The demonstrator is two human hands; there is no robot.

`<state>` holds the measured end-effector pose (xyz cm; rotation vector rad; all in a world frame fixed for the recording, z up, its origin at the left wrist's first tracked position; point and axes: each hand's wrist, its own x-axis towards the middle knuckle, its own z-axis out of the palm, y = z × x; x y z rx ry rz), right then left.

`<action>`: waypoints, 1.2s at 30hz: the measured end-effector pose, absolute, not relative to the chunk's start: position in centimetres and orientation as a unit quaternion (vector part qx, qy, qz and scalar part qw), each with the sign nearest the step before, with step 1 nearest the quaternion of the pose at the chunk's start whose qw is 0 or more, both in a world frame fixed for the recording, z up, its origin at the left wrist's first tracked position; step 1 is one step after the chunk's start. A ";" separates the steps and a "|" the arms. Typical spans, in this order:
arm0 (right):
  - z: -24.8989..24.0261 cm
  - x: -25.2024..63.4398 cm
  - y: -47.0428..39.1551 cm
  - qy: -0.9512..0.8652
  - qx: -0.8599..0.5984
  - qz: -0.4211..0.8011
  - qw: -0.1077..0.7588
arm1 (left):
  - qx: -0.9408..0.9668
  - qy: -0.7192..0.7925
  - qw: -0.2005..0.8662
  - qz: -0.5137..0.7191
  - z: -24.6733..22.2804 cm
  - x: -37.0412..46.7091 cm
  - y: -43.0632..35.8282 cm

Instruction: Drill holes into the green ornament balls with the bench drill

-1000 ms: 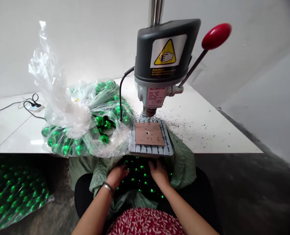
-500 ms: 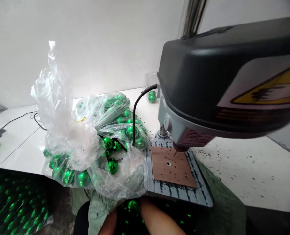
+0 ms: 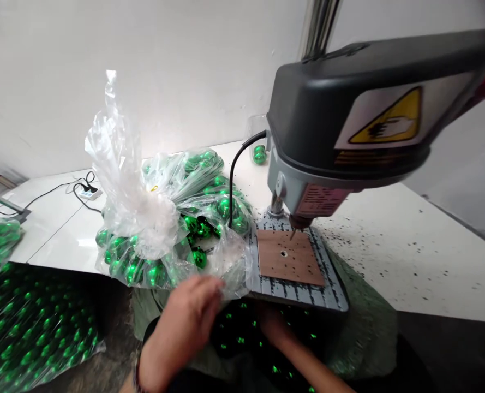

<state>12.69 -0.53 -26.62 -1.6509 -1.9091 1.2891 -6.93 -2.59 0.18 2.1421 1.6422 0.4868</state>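
My left hand is at the front edge of the table, by the clear plastic bag. Its fingers are blurred and curled, and what they hold, if anything, cannot be made out. Low under the drill press base, my right hand reaches among dark green shiny balls; its fingers are lost in shadow. A brown board with one hole lies on the slotted metal base. Above it hangs the black drill press head, its bit clear of the board.
Bags of green balls stand on the white table left of the base. More balls fill a large bag at lower left. A clear cup is behind. Dark chips litter the table at right. A black cable hangs beside the press.
My left hand has risen from below the table edge to beside the clear bag. My right hand is now farther under the base. The view has shifted, showing more of the lap area.
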 end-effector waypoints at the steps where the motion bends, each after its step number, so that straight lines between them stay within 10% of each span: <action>1: -26.4 13.3 -1.4 -0.670 -0.573 0.455 0.123 | 0.753 0.624 0.126 0.168 1.0 -7.1 -1.0; 10: -23.2 15.7 -4.4 -0.718 -0.515 0.469 0.002 | 0.712 0.699 0.020 -0.062 -0.4 -8.7 2.4; 18: -18.2 17.3 -5.8 -0.731 -0.476 0.489 0.018 | 0.694 0.615 0.180 0.329 0.2 -5.3 0.4; 24: -8.9 19.2 -6.0 -0.697 -0.437 0.559 0.103 | 0.652 0.542 0.371 0.378 0.0 -0.3 -0.7; 29: -2.9 20.0 -3.6 -0.568 -0.561 0.444 0.407 | 0.670 0.544 0.393 0.317 -1.6 2.2 -1.4; 36: -4.0 19.7 -3.7 -0.491 -0.545 0.530 0.425 | 0.600 0.495 0.529 0.340 -2.2 2.7 -2.5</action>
